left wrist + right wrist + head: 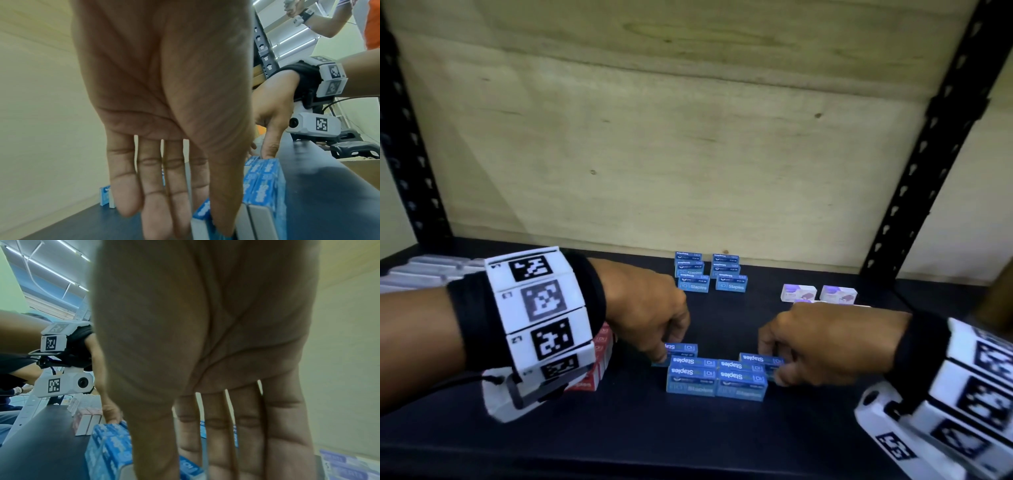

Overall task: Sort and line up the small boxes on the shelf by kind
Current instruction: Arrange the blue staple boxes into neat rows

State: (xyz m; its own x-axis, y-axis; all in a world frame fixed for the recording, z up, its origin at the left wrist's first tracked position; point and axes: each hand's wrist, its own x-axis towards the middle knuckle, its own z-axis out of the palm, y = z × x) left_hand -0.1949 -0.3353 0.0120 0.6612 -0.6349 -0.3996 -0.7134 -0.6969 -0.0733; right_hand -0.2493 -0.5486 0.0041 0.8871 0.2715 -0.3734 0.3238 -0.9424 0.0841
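Note:
On the dark shelf (pixel 619 428), a tight block of blue staples boxes (pixel 717 380) stands front centre. My left hand (pixel 671 347) pinches a blue box (pixel 683 349) at the block's back left corner. In the left wrist view, the thumb and fingers of this hand (pixel 193 227) straddle that box (pixel 202 209). My right hand (pixel 774 370) pinches another blue box (pixel 760 359) at the block's back right. The right wrist view shows this hand (pixel 185 467) with its thumb and fingers on either side of that box (pixel 190 467).
Two short rows of blue staples boxes (pixel 709 274) stand near the back wall. White and purple boxes (pixel 818 294) sit at the right, behind my right hand. Red boxes (pixel 602 356) lie under my left wrist, and white boxes (pixel 431 270) at the far left. Black uprights (pixel 928 154) frame the shelf.

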